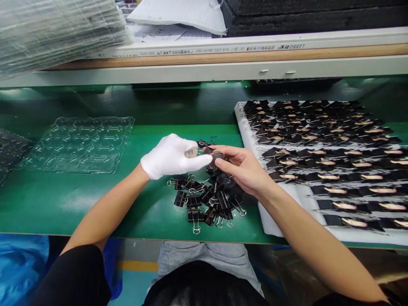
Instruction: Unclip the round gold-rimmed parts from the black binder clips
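My left hand (177, 157), in a white glove, reaches in from the left with its fingers curled. Its thumb lies against a dark round piece (218, 156), and a wire loop shows close to its fingertips. My right hand (244, 168) is bare and pinches the same round piece between thumb and fingers. What is behind the piece is partly hidden by the hands. Just below both hands lies a loose heap of black binder clips (194, 200) with silver wire handles. More dark round pieces (234, 180) are partly visible under my right hand.
At right, a white foam tray (270, 221) bears rows of clipped black pieces with tan parts. A clear plastic blister tray (92, 144) lies left on the green table (140, 216). Above run a shelf edge (204, 70), stacked clear trays (57, 34) and black foam (312, 19).
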{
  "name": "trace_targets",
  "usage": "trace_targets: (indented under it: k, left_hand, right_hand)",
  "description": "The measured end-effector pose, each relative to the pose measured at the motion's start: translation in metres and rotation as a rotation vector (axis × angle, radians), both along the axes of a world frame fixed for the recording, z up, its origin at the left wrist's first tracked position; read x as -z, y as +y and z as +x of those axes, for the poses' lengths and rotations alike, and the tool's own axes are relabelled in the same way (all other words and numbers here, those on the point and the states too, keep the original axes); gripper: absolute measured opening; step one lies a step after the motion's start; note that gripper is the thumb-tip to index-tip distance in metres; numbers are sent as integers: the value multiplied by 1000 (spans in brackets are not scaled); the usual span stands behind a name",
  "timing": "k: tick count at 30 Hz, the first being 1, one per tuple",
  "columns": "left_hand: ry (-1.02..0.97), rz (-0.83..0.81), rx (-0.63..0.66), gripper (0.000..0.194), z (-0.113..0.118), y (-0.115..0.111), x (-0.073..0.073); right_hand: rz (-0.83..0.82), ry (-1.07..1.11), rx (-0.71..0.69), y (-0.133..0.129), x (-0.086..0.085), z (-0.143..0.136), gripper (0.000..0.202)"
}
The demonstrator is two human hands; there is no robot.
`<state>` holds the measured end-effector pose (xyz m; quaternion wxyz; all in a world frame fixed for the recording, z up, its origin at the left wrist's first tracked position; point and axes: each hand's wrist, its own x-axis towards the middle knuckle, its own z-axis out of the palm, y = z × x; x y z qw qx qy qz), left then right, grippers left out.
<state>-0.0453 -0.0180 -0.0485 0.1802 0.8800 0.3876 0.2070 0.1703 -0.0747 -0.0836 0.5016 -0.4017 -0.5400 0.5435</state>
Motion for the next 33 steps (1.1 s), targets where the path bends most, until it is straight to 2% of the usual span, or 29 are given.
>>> trace_targets:
  k: [3,6,10,13,20,23,28,33]
  left_hand:
    - [67,69,21,55,1,2,5]
    - [119,7,66,52,1,5,6]
    - [67,-30,80,48,-3,8,5]
    - [14,-14,94,44,-5,8,4]
    - [-3,19,182,41,1,-5,3]
    - [-6,7,186,40,3,-9,3]
    - [18,-8,152,41,1,-8,6]
    - [49,-19,170,42,1,-6,8]
  right_hand:
    - [-41,3,-19,0,1,0,31]
    - [-31,-10,-21,1,1,1,30]
    - [6,-42,26,4,-6,9,30]
    - [15,-147,71,8,-13,22,33]
    - [105,-405,-8,12,-22,46,25]
    - [146,-436,-45,11,-23,47,23]
    - [204,-446,-8,9,-23,42,23]
    - [204,-473,-31,8,-22,41,25]
